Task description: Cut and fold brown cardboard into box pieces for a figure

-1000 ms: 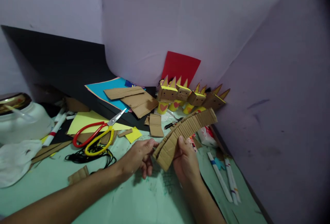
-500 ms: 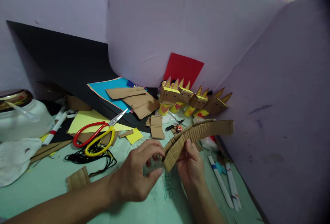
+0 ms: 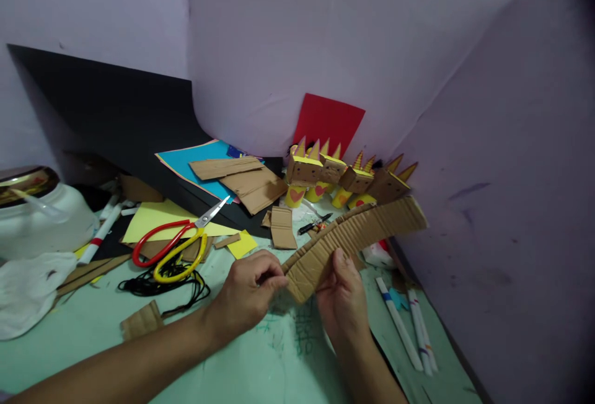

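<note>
A long, curved cardboard strip, ribbed across its width, is held up above the green tabletop. My right hand grips its lower edge near the middle, thumb on the face toward me and the other fingers mostly hidden behind. At the strip's left end, my left hand pinches the corner between thumb and bent fingers. A second cardboard layer shows along the strip's upper edge. Left of my left hand lie scissors with one red and one yellow handle, their blades slightly apart, partly on a black cord bundle.
Several cardboard figures with pointed horns stand against the wall by a red sheet. Cardboard pieces lie on blue paper. White markers rest at the right, and a white jar stands at the left.
My left hand has closed from loosely spread fingers to a pinch on the strip's left end. The strip has turned so more of its broad face shows, and its right end is higher.
</note>
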Available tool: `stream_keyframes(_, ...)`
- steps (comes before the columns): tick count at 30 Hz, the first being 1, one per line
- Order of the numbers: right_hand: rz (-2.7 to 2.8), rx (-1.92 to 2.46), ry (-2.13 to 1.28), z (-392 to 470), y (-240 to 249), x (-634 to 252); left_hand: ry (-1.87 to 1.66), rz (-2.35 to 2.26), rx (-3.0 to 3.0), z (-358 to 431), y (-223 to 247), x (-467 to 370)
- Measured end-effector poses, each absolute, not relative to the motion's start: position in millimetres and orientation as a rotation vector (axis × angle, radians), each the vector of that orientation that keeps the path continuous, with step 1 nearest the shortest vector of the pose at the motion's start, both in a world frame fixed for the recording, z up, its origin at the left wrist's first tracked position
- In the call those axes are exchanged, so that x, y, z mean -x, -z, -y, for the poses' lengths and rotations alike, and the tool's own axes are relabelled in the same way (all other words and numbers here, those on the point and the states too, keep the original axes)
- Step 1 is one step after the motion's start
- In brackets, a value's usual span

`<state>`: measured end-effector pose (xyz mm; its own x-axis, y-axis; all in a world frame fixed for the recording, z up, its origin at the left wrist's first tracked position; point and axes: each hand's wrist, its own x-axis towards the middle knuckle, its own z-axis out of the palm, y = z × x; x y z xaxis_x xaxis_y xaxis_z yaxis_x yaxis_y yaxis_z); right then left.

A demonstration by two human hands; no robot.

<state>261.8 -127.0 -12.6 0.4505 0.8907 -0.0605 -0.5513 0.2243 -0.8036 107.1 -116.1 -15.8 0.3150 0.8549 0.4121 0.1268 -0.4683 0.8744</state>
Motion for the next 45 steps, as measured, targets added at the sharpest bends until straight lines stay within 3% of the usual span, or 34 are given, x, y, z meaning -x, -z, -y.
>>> stream_keyframes(8,0.579,0.956,-0.967,124.8,19.5,-261.6,-0.993,-0.850,-1.821,120.9,18.2,-112.3)
stream_keyframes(19,0.616,0.915,-1.048,126.0,12.4,-256.4,-0.700,-0.798,-1.124,114.5,19.8,-117.1)
stream_keyframes(26,0.465,0.833,-1.234,126.0,11.1,-252.7,-0.626,-0.947,-1.287,116.1,19.5,-120.2)
stream_keyframes(45,0.628,1.020,-1.220,128.1,14.9,-257.9,-0.489,-0.812,-1.344,119.1,21.3,-121.3)
